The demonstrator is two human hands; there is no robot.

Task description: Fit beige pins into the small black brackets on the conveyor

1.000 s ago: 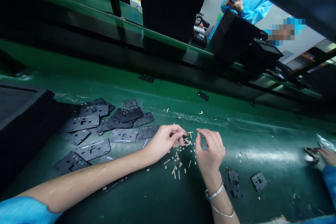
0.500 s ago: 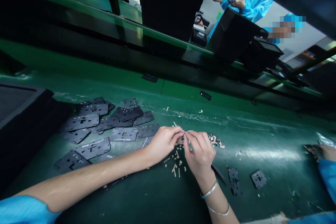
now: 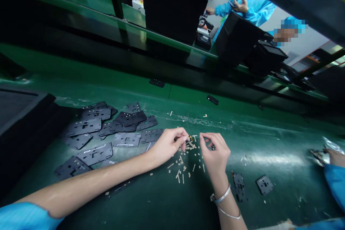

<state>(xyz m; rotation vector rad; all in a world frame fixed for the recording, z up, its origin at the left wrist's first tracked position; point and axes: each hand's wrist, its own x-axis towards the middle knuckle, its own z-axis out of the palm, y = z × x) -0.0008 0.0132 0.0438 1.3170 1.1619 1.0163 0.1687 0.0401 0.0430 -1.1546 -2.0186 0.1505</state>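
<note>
My left hand point(image 3: 172, 141) pinches a small yellow-and-dark part point(image 3: 191, 138) between thumb and fingertips, above the green work surface. To its right, a short gap away, my right hand point(image 3: 215, 147) has thumb and forefinger pressed together. Whatever may be between those fingertips is too small to make out. Under and between both hands lie many small pale strips and bits point(image 3: 183, 167), scattered loosely. A dark little piece point(image 3: 213, 147) shows behind the right hand's fingers. Left of my left hand is a spread of flat dark plates with cutouts point(image 3: 127, 138), some overlapping.
Two more dark plates point(image 3: 238, 186) point(image 3: 265, 184) lie right of my right wrist. A black box point(image 3: 24, 122) stands at the left. Small black parts point(image 3: 212, 100) rest near the shelf. A co-worker's hand point(image 3: 335, 156) holds something shiny at the right edge; other people work beyond the shelf.
My hands were together at the fingertips; now they are apart, the right one moved to the right. More pale bits and the small yellow part have come into view.
</note>
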